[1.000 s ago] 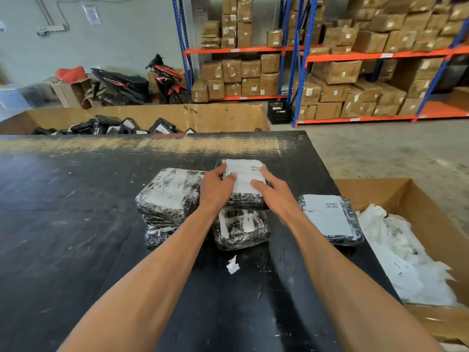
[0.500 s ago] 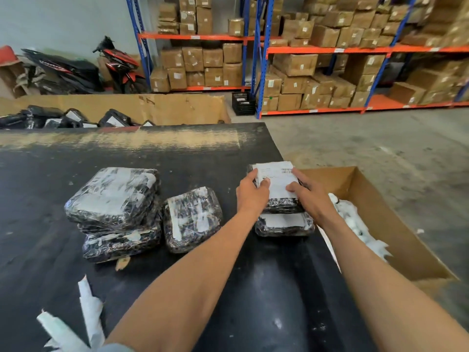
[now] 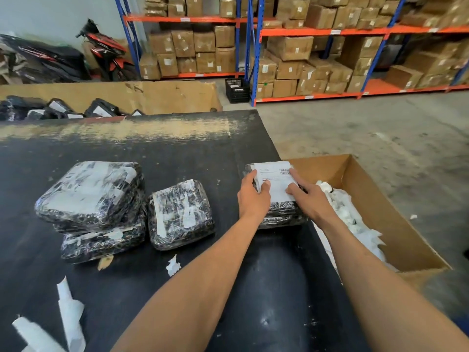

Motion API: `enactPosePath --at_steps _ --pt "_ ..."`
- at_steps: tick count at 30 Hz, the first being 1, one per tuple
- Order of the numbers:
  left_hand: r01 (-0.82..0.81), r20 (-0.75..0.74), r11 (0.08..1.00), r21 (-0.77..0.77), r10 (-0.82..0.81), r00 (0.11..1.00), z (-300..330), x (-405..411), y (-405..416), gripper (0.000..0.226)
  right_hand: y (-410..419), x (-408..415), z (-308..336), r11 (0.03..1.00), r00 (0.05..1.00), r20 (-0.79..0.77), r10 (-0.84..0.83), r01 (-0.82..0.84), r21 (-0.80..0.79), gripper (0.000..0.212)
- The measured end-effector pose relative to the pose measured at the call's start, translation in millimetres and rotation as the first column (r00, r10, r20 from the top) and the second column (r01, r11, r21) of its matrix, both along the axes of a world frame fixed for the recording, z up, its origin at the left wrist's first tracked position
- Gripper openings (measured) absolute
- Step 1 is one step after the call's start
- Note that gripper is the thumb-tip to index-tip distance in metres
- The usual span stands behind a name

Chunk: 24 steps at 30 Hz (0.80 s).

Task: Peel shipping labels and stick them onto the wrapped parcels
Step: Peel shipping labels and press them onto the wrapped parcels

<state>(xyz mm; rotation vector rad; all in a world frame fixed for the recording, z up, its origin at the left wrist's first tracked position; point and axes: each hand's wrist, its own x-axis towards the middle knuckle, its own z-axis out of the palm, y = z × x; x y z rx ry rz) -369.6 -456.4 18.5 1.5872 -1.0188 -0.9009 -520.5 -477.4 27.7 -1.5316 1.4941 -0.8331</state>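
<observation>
A black-wrapped parcel with a white shipping label on top lies on another wrapped parcel at the right edge of the black table. My left hand grips its left side with the thumb on the label. My right hand holds its right side, fingers over the label's edge. To the left stand a single wrapped parcel and a stack of two wrapped parcels, none with a shipping label.
An open cardboard box with crumpled white backing paper sits beside the table on the right. Paper scraps and strips lie near me. A large cardboard bin holding labelled parcels stands behind the table.
Both hands carried the labelled parcel from the middle of the table to the right edge and set it on the other labelled parcel. My view turned right with it.
</observation>
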Motion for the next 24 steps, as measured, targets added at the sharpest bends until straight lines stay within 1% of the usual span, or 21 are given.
enactPosePath --at_steps 2,4,7,9,14,16,18,19,20,22,24 --pt "0.023 -0.003 1.000 -0.003 -0.023 1.000 2 2 1 0.048 0 -1 2 1.000 0.999 -0.014 0.031 -0.031 0.000 0.058" --pt "0.063 0.013 0.998 -0.003 -0.063 0.998 2 6 5 0.051 2 -3 3 0.998 0.995 -0.072 0.067 -0.068 -0.009 0.058" --pt "0.144 0.140 0.988 0.057 -0.151 0.979 6 17 18 0.065 9 -8 12 0.996 0.961 -0.268 0.069 -0.083 -0.040 0.058" --pt "0.168 0.202 0.984 0.058 -0.176 0.963 15 31 33 0.070 18 -10 22 0.992 0.919 -0.389 0.058 -0.098 -0.082 0.058" --pt "0.217 0.369 0.971 0.098 -0.238 0.899 37 88 87 0.060 50 13 49 0.969 0.864 -0.501 0.044 -0.159 -0.190 0.058" --pt "0.196 0.438 0.976 0.091 -0.216 0.873 44 115 113 0.053 66 35 53 0.962 0.844 -0.532 0.070 -0.199 -0.188 0.059" --pt "0.159 0.505 0.985 0.068 -0.172 0.846 48 146 140 0.046 83 62 54 0.945 0.825 -0.548 0.136 -0.274 -0.178 0.067" --pt "0.138 0.528 0.988 0.066 -0.152 0.835 50 162 155 0.045 94 77 54 0.935 0.820 -0.545 0.175 -0.312 -0.170 0.072" --pt "0.116 0.547 0.991 0.072 -0.137 0.826 51 178 170 0.046 105 93 54 0.924 0.813 -0.541 0.217 -0.350 -0.155 0.072" --pt "0.058 0.584 0.994 0.091 -0.101 0.805 51 210 203 0.044 127 127 50 0.895 0.780 -0.553 0.292 -0.426 -0.129 0.062" --pt "0.011 0.596 0.994 0.106 -0.073 0.800 49 241 238 0.043 149 163 44 0.865 0.753 -0.553 0.358 -0.491 -0.108 0.059"
